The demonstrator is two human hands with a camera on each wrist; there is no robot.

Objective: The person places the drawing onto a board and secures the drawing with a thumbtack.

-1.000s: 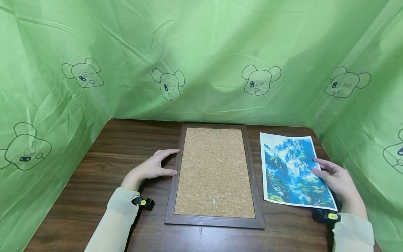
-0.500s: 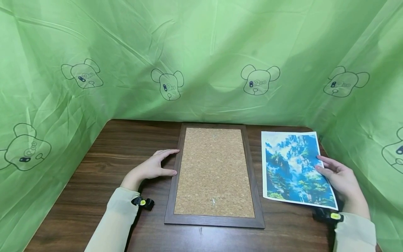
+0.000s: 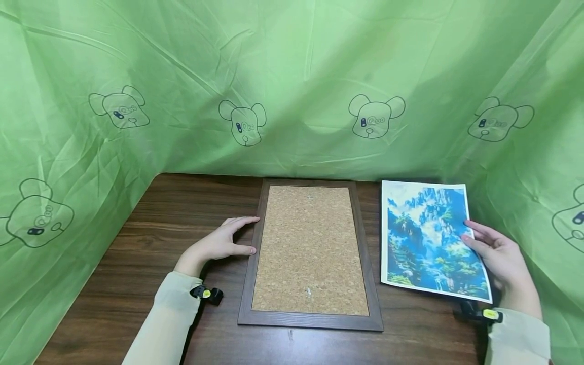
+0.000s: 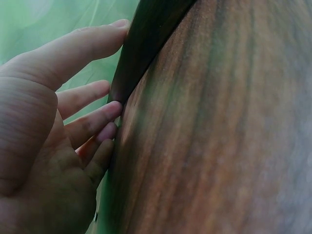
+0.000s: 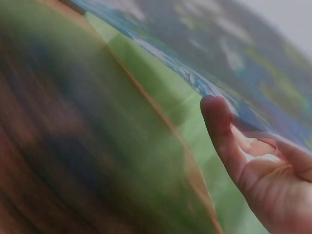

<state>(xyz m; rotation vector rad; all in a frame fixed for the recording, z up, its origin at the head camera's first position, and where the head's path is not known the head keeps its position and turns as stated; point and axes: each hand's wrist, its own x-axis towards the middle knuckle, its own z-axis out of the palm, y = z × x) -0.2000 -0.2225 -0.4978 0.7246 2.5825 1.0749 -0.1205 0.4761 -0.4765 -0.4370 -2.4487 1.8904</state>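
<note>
A cork board [image 3: 310,253] with a dark brown wooden frame lies flat on the table, its long sides running away from me. My left hand [image 3: 216,241] rests beside it, thumb and fingertips touching the frame's left edge; the left wrist view shows the same fingers [image 4: 92,124] spread and fairly straight along the dark frame side. To the right of the board, my right hand [image 3: 499,256] pinches a landscape print [image 3: 426,238] of blue mountains and green trees by its right edge. The sheet is raised off the table, bowing slightly, as the right wrist view confirms.
The dark wood-grain table [image 3: 150,243] has rounded far corners. Green fabric [image 3: 292,61] printed with bear-head outlines surrounds it at the back and both sides. Bare table shows to the left of the board and in a strip between board and print.
My right hand has moved slightly right and away from me, raising the print and turning it a little straighter. The left hand and the cork board have stayed put.
</note>
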